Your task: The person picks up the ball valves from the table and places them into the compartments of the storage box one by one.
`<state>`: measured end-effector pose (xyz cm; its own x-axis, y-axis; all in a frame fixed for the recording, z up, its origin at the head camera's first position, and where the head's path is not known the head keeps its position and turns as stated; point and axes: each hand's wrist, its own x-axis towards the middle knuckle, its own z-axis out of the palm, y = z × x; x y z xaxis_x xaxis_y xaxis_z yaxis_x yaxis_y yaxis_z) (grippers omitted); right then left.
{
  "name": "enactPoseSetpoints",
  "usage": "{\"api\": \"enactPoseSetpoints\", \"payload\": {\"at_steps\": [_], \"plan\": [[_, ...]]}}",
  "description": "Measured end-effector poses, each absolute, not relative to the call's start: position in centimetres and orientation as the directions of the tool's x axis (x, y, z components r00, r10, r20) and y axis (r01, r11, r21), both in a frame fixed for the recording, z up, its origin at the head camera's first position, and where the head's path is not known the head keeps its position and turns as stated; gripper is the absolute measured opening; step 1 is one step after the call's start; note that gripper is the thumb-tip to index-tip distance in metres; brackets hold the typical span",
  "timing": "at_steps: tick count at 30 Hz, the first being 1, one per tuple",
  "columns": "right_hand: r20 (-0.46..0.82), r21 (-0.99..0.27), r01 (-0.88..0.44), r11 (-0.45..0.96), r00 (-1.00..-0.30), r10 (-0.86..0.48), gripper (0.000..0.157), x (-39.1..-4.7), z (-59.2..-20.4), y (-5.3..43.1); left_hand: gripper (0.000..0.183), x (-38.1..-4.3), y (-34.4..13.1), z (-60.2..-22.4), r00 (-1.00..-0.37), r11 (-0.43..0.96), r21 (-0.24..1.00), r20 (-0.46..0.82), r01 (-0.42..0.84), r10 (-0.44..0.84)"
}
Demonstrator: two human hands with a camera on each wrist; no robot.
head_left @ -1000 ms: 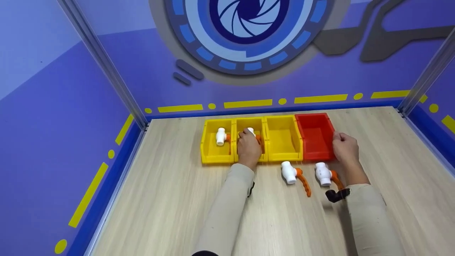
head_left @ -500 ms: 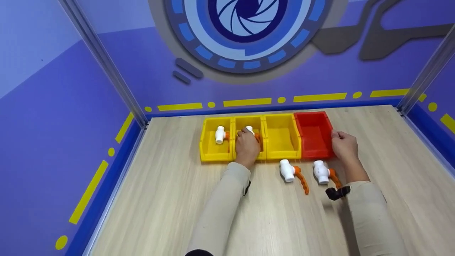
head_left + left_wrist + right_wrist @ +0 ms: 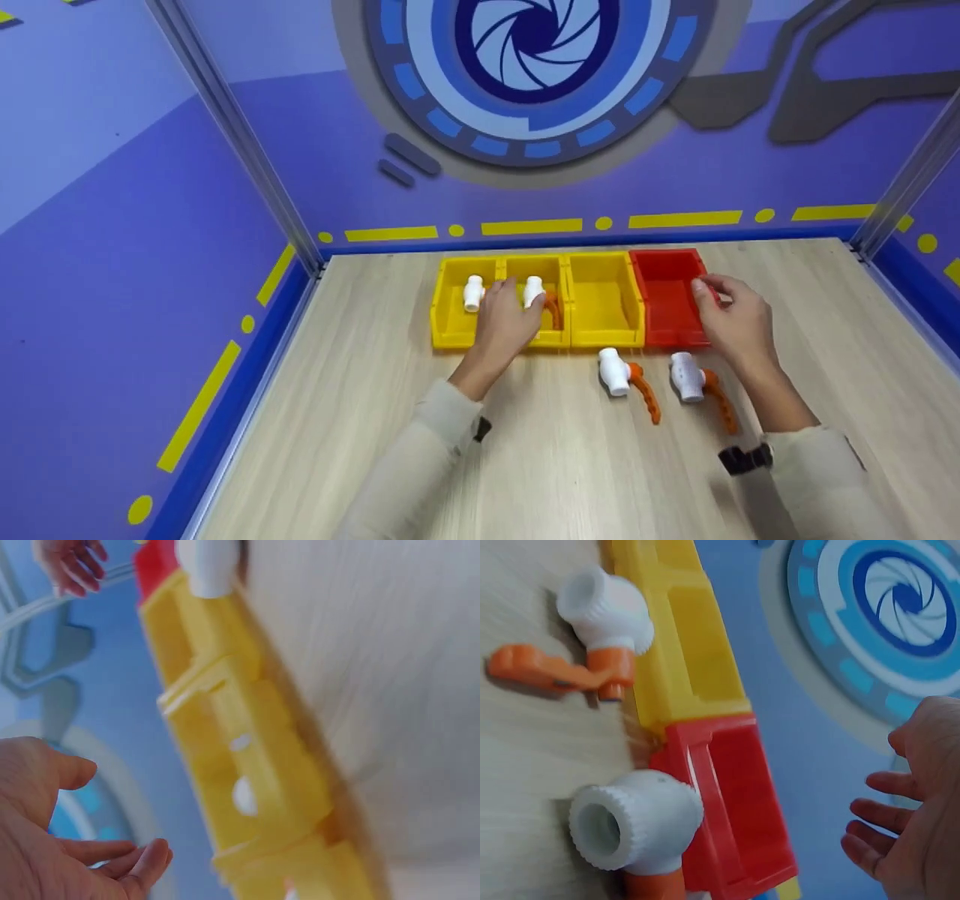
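My left hand (image 3: 504, 324) is over the divider between the two left yellow bins (image 3: 463, 339), thumb and fingers apart, holding nothing. A white ball valve (image 3: 534, 291) with an orange lever lies in the second bin beside the hand; another white valve (image 3: 473, 293) lies in the leftmost bin, its lever hidden by the hand. At the right side of the red bin (image 3: 671, 300) is my right hand (image 3: 739, 322); in the right wrist view its fingers (image 3: 889, 784) are loosely extended and grip nothing. Two more ball valves (image 3: 615, 373) (image 3: 649, 821) lie on the table before the bins.
The third yellow bin (image 3: 604, 300) and the red one contain no valve. The bins stand in a row on a wooden table (image 3: 570, 465), near the blue-purple back wall (image 3: 525, 199). Another panel wall (image 3: 135, 247) bounds the left side.
My left hand has let go of the valve in the second bin and drawn back leftward. The right hand has loosened from the red bin's edge. The head view has shifted slightly.
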<state>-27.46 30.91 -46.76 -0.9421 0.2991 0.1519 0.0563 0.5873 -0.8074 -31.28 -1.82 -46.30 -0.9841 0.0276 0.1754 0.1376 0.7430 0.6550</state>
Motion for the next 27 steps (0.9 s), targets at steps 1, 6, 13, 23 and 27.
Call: {"api": "enactPoseSetpoints", "payload": {"at_steps": [1,6,13,23,27], "plan": [[0.160,-0.801,0.042,0.597,-0.946,0.281,0.062,-26.9,-46.7,30.6,0.065,-30.7,-2.5,-46.0,-0.985,0.736,0.663,0.170,0.135,0.028],[0.206,-0.781,-0.036,0.623,-0.957,0.203,0.060,-24.8,-46.6,29.6,0.057,-28.4,-6.4,-45.5,-0.969,0.690,0.700,0.248,0.185,0.008],[0.282,-0.721,-0.125,0.682,-0.951,0.124,0.047,-21.7,-48.1,29.4,0.036,-26.0,-10.5,-48.2,-0.930,0.593,0.766,0.361,0.249,-0.075],[0.316,-0.691,-0.199,0.695,-0.948,0.043,0.034,-20.4,-49.8,29.6,0.040,-24.6,-13.5,-49.9,-0.969,0.551,0.829,0.201,0.090,-0.143],[0.275,-0.698,-0.193,0.689,-0.962,0.009,0.032,-20.1,-50.4,29.3,0.042,-24.6,-13.6,-49.7,-0.982,0.495,0.868,0.132,0.049,-0.133]]}}
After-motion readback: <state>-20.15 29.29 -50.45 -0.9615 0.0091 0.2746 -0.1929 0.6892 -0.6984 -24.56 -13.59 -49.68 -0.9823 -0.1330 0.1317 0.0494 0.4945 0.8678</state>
